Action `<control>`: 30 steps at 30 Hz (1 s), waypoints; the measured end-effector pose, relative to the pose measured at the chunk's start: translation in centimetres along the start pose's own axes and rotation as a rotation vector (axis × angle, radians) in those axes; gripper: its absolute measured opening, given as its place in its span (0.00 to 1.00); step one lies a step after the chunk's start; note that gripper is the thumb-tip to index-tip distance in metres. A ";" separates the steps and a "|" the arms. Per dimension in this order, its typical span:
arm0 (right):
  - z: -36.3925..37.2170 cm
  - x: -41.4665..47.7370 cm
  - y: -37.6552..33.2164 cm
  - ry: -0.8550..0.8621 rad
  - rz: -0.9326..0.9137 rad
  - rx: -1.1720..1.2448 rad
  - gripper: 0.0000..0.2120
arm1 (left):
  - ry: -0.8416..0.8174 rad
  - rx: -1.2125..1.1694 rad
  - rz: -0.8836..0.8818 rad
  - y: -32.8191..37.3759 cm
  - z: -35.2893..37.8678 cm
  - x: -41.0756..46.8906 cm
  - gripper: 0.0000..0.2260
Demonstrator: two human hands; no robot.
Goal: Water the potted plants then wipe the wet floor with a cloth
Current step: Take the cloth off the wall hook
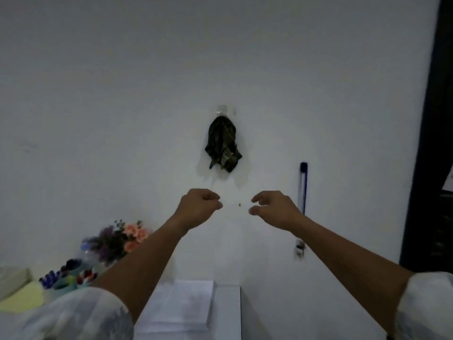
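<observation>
Two hands raised at centre: left hand (198,207), right hand (272,207). One dark cloth (222,146) on wall hook, 12 o'clock of hands. One blue pen (303,187) at 3 o'clock. One flower bunch (117,239) at 8 o'clock. One paper stack (181,305) at 6 o'clock.

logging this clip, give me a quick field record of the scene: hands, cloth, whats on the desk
left hand: raised toward wall, fingers curled closed, nothing seen in it
right hand: raised toward wall, fingers loosely open, empty
cloth: dark, hanging from hook on white wall, above both hands, untouched
flowers: pink and purple bunch, left on desk
paper stack: white, lower centre
lanyard: blue, hanging right of cloth
</observation>
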State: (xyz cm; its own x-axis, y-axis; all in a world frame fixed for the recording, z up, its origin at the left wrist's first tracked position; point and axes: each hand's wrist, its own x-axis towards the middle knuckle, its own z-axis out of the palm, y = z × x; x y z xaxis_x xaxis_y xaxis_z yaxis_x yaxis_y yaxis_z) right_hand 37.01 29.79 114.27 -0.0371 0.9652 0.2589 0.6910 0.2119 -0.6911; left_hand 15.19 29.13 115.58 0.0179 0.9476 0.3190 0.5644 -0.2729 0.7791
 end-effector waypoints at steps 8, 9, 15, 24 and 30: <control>-1.3 22.2 -4.6 0.194 -0.067 0.059 0.25 | 0.268 -0.011 0.250 0.9 -1.6 23.2 0.21; -1.1 24.3 -5.0 0.207 -0.075 0.080 0.27 | 0.303 -0.015 0.261 0.7 -1.6 25.2 0.22; 0.5 32.1 -6.4 0.290 -0.056 0.139 0.34 | 0.294 -0.103 0.239 -1.0 -0.5 32.1 0.23; -1.0 35.7 -7.5 0.438 -0.089 0.287 0.11 | 0.339 -0.211 0.231 0.3 -0.5 35.0 0.06; -5.7 33.7 -7.7 0.460 -0.157 0.335 0.13 | 0.442 -0.210 0.375 4.4 -1.5 33.0 0.10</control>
State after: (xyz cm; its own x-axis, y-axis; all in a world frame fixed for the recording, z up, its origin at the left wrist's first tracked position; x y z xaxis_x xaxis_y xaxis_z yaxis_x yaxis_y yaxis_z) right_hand 34.56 59.81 132.09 0.2485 0.7683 0.5899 0.4338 0.4562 -0.7770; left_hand 17.04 58.92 130.29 -0.1856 0.6344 0.7504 0.4105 -0.6438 0.6458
